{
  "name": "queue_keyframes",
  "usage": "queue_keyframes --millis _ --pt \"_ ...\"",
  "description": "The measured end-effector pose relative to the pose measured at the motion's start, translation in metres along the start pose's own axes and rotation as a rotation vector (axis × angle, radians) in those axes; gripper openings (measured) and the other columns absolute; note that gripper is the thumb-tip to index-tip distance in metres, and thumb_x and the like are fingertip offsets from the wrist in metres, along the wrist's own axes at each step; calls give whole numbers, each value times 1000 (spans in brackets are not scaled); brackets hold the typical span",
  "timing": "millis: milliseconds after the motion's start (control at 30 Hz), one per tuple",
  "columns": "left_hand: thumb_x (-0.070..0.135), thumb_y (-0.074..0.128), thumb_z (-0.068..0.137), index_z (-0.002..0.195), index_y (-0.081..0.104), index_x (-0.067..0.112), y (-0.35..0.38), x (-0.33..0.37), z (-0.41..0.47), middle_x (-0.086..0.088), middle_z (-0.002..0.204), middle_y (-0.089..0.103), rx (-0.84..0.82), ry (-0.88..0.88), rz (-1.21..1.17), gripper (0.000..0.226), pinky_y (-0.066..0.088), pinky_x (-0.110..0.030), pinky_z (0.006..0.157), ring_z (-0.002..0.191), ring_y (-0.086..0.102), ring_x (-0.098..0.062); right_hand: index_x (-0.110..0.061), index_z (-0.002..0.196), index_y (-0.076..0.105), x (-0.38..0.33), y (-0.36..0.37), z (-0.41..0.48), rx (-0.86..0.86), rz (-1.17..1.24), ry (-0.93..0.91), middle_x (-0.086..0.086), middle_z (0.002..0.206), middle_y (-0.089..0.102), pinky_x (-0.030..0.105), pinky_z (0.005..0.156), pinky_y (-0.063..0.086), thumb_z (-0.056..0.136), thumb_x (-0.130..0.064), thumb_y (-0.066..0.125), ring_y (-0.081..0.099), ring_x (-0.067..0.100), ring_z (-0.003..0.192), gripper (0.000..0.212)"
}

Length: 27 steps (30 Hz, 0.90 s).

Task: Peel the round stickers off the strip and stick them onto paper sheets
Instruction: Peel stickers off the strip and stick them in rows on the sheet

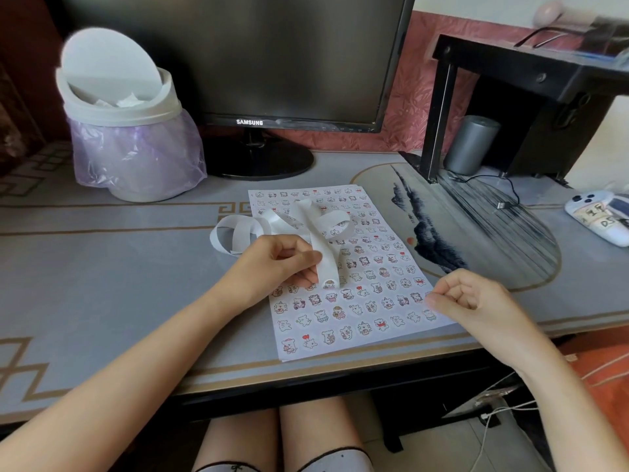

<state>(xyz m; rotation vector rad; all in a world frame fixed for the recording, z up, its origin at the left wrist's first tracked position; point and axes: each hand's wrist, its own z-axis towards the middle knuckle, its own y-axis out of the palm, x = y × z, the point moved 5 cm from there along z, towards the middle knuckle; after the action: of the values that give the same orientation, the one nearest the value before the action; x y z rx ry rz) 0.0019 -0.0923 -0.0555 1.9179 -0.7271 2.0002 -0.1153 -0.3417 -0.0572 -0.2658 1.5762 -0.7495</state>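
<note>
left grip (276,264) pinches strip (327,257) over sheet (371,338) | right grip (473,301) curled at sheet's right edge, contents cannot tell

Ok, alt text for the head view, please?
Left hand pinches a white strip with a sticker at its end, over a sticker-covered sheet on the desk. Right hand, fingers curled, is at the sheet's right edge; bin and monitor stand behind.

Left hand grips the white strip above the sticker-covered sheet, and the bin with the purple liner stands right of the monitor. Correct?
Not quite: the head view shows the bin left of the monitor, not right. The rest holds: the left hand grips the white strip above the sticker-covered sheet.
</note>
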Motion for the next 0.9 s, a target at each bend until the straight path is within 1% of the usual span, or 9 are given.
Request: queue_keyframes --millis 67,167,300,400,467,567,700,833,900 --pt "12 60 91 78 65 6 0 0 0 -2 67 71 0 -1 -1 15 54 -16 67 64 67 -11 -19 80 63 -1 1 -1 -14 5 12 -2 65 53 26 59 37 70 -29 80 42 7 56 22" --pt "11 60 91 78 65 6 0 0 0 -3 68 71 1 -4 -8 15 54 -16 66 63 67 -11 -19 81 62 0 2 -1 -32 -13 27 -4 64 47 24 58 36 64 -24 85 39 4 52 29" --pt "11 60 91 78 64 6 1 0 -1 -3 67 70 0 -9 -17 15 54 -15 65 63 66 -10 -22 83 62 2 -1 0 -72 -53 12 0 72 53 30 65 42 71 -18 81 46 14 64 23" --pt "11 60 91 78 64 6 0 0 0 -3 67 71 6 -8 -18 15 55 -16 66 64 67 -12 -22 84 63 0 -1 1 -101 -48 15 3 72 58 30 65 42 73 -25 79 49 15 64 20" --pt "11 60 91 78 64 6 0 0 0 -3 68 71 6 -8 -19 15 55 -17 67 64 67 -12 -22 80 64 -4 -4 3 -31 -25 -8 5 71 62 30 63 40 74 -28 77 48 12 61 16" --pt "11 59 91 77 64 7 0 0 -1 -5 68 70 7 -9 -34 16 55 -17 66 63 67 -12 -22 73 63 -20 -3 3 110 -10 -100 -5 64 61 26 58 38 77 -25 75 46 3 54 13" --pt "10 57 92 80 62 4 0 2 -1 -7 68 69 5 10 -85 15 58 -21 67 63 67 -13 -28 72 63 -54 27 3 64 44 -244 -14 72 65 20 65 43 77 -24 74 54 4 66 13" --pt "8 53 94 85 60 -2 -2 5 -1 -5 68 69 23 43 -152 15 59 -26 66 66 68 -16 -26 81 66 -76 63 9 -20 82 -312 -14 83 68 26 72 48 79 -23 74 61 5 80 9" --pt "9 51 95 89 59 -7 -3 7 0 -6 69 69 33 72 -160 18 59 -26 64 65 68 -17 -25 84 66 -82 73 13 -26 120 -327 -12 84 69 25 72 48 79 -20 75 62 5 83 11"
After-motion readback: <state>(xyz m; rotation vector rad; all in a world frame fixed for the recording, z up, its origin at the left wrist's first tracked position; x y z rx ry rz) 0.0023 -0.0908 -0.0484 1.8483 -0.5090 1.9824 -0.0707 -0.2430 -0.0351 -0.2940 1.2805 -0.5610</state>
